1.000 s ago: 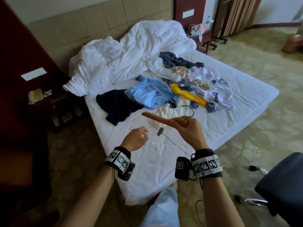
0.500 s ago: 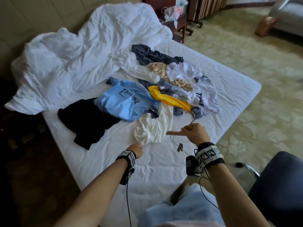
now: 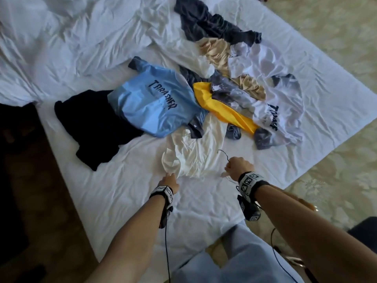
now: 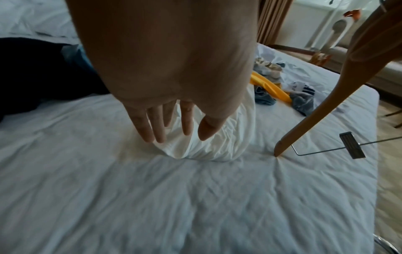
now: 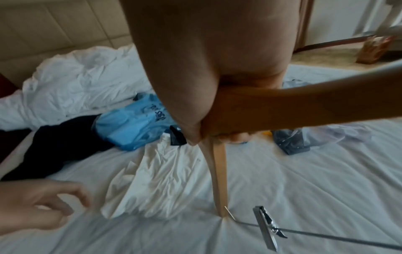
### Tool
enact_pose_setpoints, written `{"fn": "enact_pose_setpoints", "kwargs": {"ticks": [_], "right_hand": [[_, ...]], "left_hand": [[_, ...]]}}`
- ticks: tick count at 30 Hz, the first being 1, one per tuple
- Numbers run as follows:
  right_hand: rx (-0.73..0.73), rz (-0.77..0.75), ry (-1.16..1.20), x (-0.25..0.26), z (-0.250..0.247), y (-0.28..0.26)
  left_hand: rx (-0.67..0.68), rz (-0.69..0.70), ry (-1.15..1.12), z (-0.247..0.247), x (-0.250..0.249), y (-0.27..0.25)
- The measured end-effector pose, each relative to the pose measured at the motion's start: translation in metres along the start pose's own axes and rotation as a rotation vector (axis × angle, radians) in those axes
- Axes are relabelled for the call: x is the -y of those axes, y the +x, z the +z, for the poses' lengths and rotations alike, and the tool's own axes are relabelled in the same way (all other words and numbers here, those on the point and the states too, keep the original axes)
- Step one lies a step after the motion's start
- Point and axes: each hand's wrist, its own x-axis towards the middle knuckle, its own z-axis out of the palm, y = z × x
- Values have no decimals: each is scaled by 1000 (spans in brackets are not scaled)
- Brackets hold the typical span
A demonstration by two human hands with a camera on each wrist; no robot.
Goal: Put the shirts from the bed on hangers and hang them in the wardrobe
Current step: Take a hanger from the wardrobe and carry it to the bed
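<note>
Shirt-picking step: left hand [image 3: 168, 180], fingers spread, reaches the white shirt [image 3: 191, 156]; beside it right hand [image 3: 239, 167] grips the hanger [image 5: 219, 180]; next, lift its collar.

a crumpled white duvet [image 3: 67, 31] is heaped at the far side. patterned beige floor [image 3: 336, 37] lies beyond; brown curtains [image 4: 272, 20] and a pale sofa [image 4: 389, 72] stand farther off.

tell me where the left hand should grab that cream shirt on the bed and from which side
Best guess: pinch the bunched near end of the cream shirt, coming from above on the person's side. That end forms a raised fold off the sheet, right under the left hand, whose fingers are spread over it. The far end is tucked under the blue shirt, and the hanger stands to the right.
</note>
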Motion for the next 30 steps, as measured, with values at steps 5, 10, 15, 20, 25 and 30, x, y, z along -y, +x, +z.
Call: {"fn": "enact_pose_setpoints", "kwargs": {"ticks": [5, 10, 15, 20, 25, 30], "right_hand": [[40, -106, -109, 14, -24, 55], [115, -222, -261, 27, -41, 89], [118, -285, -302, 32, -36, 103], [99, -283, -255, 28, -34, 111], [105, -233, -228, 20, -36, 116], [150, -190, -196, 35, -57, 110]], "left_hand": [[-76, -31, -166, -6, -19, 30], [-81, -106, -357, -24, -32, 60], [69, -246, -550, -27, -45, 85], [162, -265, -495, -20, -56, 97], [141, -224, -525, -32, -73, 72], [-2, -232, -652, -52, -75, 36]]}}
